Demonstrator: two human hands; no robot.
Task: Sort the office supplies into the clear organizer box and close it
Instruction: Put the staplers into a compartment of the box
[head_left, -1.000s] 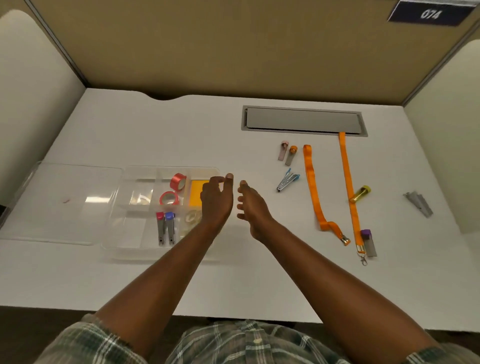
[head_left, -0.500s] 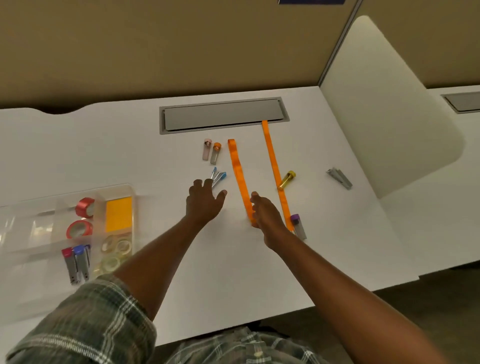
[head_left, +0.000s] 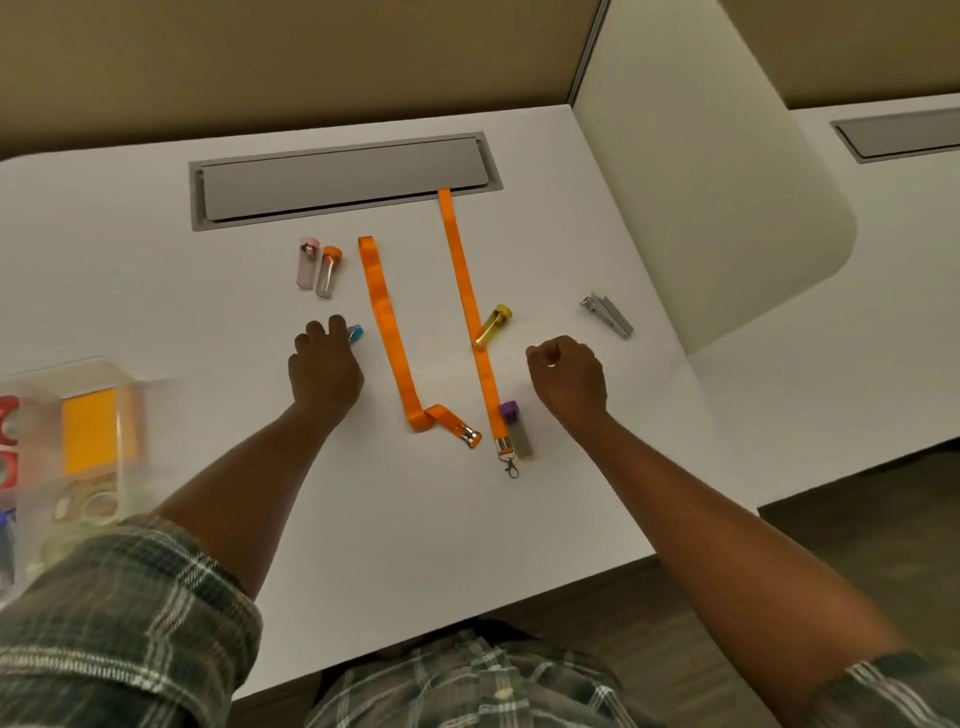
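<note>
The clear organizer box (head_left: 127, 410) sits at the left edge, blurred, holding yellow sticky notes (head_left: 88, 436), red tape rolls (head_left: 8, 415) and clear tape rolls (head_left: 88, 504). My left hand (head_left: 324, 371) lies palm down over a blue-tipped metal piece (head_left: 356, 332), fingers curled onto it; only its blue end shows. My right hand (head_left: 566, 376) hovers loosely curled, holding nothing, right of the yellow-capped tube (head_left: 493, 325). Two orange lanyards (head_left: 389, 338) (head_left: 467, 291) lie between my hands. A purple-capped tube (head_left: 515, 426) rests by the right lanyard's clasp.
A pink-capped tube (head_left: 307, 262) and an orange-capped tube (head_left: 328, 270) lie beyond my left hand. A grey metal clip (head_left: 608, 314) lies at the right. A grey cable hatch (head_left: 343, 179) is set into the desk's back. A white divider panel (head_left: 701, 208) bounds the right side.
My left hand has slid forward onto the blue-tipped piece. My right hand has moved right, from the left lanyard past the second one. The view has swung right.
</note>
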